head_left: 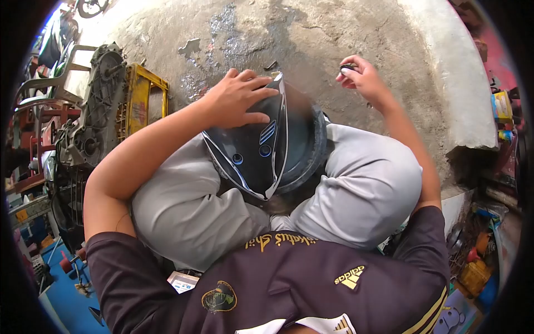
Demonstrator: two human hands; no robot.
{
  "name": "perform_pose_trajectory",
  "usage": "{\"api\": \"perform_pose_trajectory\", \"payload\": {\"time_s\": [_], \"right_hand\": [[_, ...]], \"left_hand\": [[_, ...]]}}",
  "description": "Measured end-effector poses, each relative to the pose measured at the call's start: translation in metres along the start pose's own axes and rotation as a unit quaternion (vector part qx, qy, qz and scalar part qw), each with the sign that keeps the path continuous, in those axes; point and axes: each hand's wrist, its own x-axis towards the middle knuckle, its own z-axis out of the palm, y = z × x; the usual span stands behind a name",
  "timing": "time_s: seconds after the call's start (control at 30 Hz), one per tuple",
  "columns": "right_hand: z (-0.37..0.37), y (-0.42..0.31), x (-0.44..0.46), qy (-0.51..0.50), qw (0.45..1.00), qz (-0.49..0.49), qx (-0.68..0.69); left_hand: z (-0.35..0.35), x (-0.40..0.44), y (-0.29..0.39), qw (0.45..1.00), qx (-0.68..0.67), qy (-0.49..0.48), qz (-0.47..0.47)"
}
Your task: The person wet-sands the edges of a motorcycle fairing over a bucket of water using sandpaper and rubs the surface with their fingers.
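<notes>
A glossy black panel with silvery edges (245,147) stands between my knees, tapering to a point towards me. It looks like a vehicle body panel and bears two round blue-ringed spots and blue stripes. My left hand (236,100) lies across its upper part, fingers spread. Right behind the panel is a dark rounded object (303,150), partly hidden; I cannot tell its kind. Out to the right, above the floor and apart from the panel, my right hand (359,78) pinches a small black piece (347,68), too small to name.
A metal engine casing (100,100) and a yellow crate (146,97) stand at the left, beside a chair (50,83). The concrete floor (367,28) has wet stains and a flat grey scrap (189,48). A raised concrete ledge (461,83) runs along the right.
</notes>
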Motion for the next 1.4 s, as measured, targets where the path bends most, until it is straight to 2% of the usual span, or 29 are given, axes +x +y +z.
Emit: {"api": "perform_pose_trajectory", "payload": {"time_s": [0.07, 0.1, 0.17, 0.3, 0.37, 0.57, 0.6, 0.67, 0.7, 0.83, 0.9, 0.97, 1.03, 1.07, 1.1, 1.17, 1.2, 1.23, 1.33, 1.4], "right_hand": [[-0.031, -0.013, -0.014, -0.006, 1.0, -0.009, -0.028], [-0.043, -0.021, -0.021, -0.016, 0.998, -0.009, -0.053], [-0.054, -0.062, -0.049, -0.015, 0.995, -0.002, -0.096], [-0.032, -0.127, -0.096, -0.037, 0.988, -0.086, -0.122], [-0.019, -0.141, -0.104, -0.054, 0.969, -0.146, -0.192], [0.021, -0.151, -0.124, -0.081, 0.964, -0.164, -0.192], [0.024, -0.15, -0.125, -0.097, 0.962, -0.166, -0.192], [0.022, -0.148, -0.128, -0.094, 0.961, -0.153, -0.21], [0.019, -0.148, -0.129, -0.09, 0.959, -0.138, -0.229], [0.017, -0.165, -0.133, -0.083, 0.953, -0.091, -0.277], [0.024, -0.168, -0.128, -0.091, 0.943, -0.103, -0.303], [0.037, -0.168, -0.119, -0.103, 0.933, -0.113, -0.326], [0.056, -0.162, -0.109, -0.123, 0.903, -0.103, -0.399], [0.063, -0.155, -0.103, -0.127, 0.912, -0.117, -0.371], [0.062, -0.145, -0.094, -0.13, 0.914, -0.112, -0.368], [0.052, -0.124, -0.076, -0.133, 0.887, -0.167, -0.41], [0.045, -0.118, -0.068, -0.14, 0.89, -0.139, -0.412], [0.039, -0.116, -0.066, -0.146, 0.888, -0.14, -0.412], [0.033, -0.117, -0.066, -0.18, 0.915, -0.041, -0.359], [0.035, -0.124, -0.069, -0.193, 0.912, -0.03, -0.36]], "left_hand": [[-0.021, 0.004, 0.003, 0.998, 0.01, -0.046, -0.036], [-0.031, 0.008, 0.006, 0.999, 0.017, -0.038, -0.035], [-0.048, 0.016, 0.012, 0.981, 0.061, -0.163, -0.088], [-0.053, 0.024, 0.019, 0.972, 0.066, -0.177, -0.137], [-0.051, 0.023, 0.023, 0.975, 0.048, -0.162, -0.141], [-0.029, 0.016, 0.031, 0.963, 0.04, -0.224, -0.147], [-0.02, 0.013, 0.031, 0.963, 0.038, -0.224, -0.148], [-0.002, 0.013, 0.032, 0.984, 0.075, -0.14, -0.077], [-0.001, 0.014, 0.036, 0.985, 0.074, -0.136, -0.074], [0.01, 0.015, 0.046, 0.984, 0.046, -0.125, -0.121], [0.022, 0.012, 0.047, 0.97, 0.03, -0.129, -0.203], [0.04, 0.002, 0.041, 0.969, 0.01, -0.113, -0.218], [0.05, -0.012, 0.036, 0.977, -0.082, -0.067, -0.187], [0.059, -0.02, 0.036, 0.984, -0.069, 0.025, -0.163], [0.059, -0.022, 0.033, 0.984, -0.073, 0.02, -0.163], [0.049, -0.026, 0.03, 0.975, -0.151, 0.039, -0.155], [0.036, -0.029, 0.034, 0.976, -0.135, 0.076, -0.154], [0.027, -0.03, 0.036, 0.975, -0.137, 0.076, -0.159], [-0.006, -0.027, 0.039, 0.975, -0.169, -0.005, -0.14], [-0.002, -0.03, 0.035, 0.974, -0.179, -0.041, -0.133]]}}
